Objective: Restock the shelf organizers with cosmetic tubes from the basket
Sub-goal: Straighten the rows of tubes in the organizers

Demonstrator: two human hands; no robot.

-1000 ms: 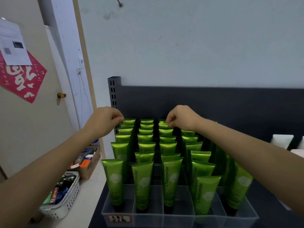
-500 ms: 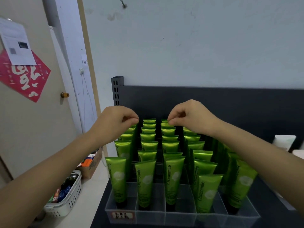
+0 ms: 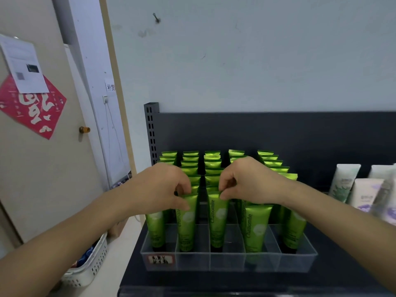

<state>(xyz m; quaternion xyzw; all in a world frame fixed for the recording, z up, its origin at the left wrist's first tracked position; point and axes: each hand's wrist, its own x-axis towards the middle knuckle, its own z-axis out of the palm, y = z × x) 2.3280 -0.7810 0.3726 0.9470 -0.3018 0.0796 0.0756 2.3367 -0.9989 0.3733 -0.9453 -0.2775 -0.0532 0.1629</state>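
Observation:
Several rows of green Chamomile tubes point(image 3: 255, 226) stand cap-down in a clear divided organizer point(image 3: 229, 261) on the dark shelf. My left hand point(image 3: 162, 187) pinches the top of the front tube in the second row point(image 3: 186, 221). My right hand point(image 3: 246, 182) pinches the top of the front tube in the third row point(image 3: 216, 219). Both hands hover over the front of the organizer, close together. The white basket point(image 3: 90, 269) sits low at the left, partly behind my left forearm.
White and lilac tubes point(image 3: 362, 196) stand on the shelf at the right. The shelf's dark back panel point(image 3: 278, 133) rises behind the organizer, with a perforated upright at its left. A door with a red poster point(image 3: 32, 108) and a cardboard box lie to the left.
Both hands have come from the back tubes toward me to the front tubes of the two middle rows, and the view has shifted right, showing white tubes.

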